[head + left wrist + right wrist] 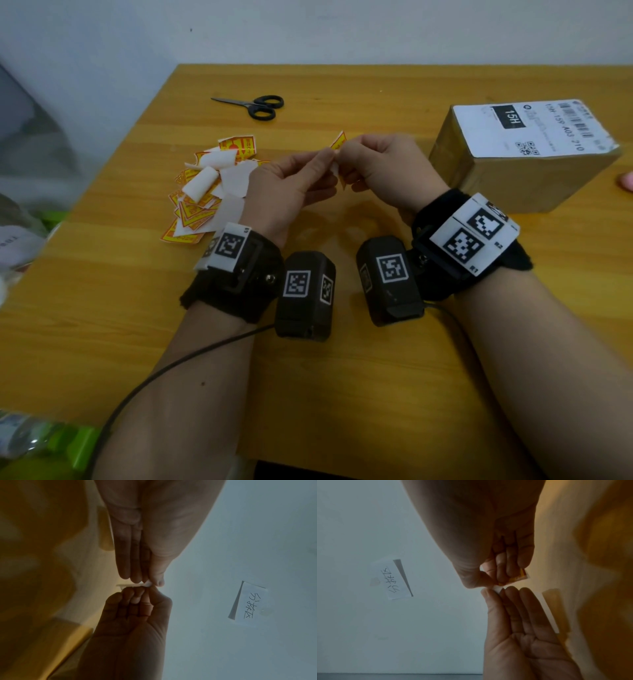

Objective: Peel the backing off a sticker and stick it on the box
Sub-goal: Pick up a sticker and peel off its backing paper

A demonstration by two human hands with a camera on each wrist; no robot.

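L hand [291,178] pinches the backing [498,588] corner w/ thumb + forefinger, other fingers straight. R hand [387,168] curls round the sticker [339,140], which we hold between both hands above the table [376,359], right of the pile [209,192]. We judge the peel barely begun: one corner lifted, most still to go. Sticker stands on edge, long axis running away from us, far tip raised.

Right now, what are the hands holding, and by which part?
One small yellow-and-red sticker, held between both. The right hand pinches its printed layer; the left hand pinches a corner of the white backing with thumb and forefinger.
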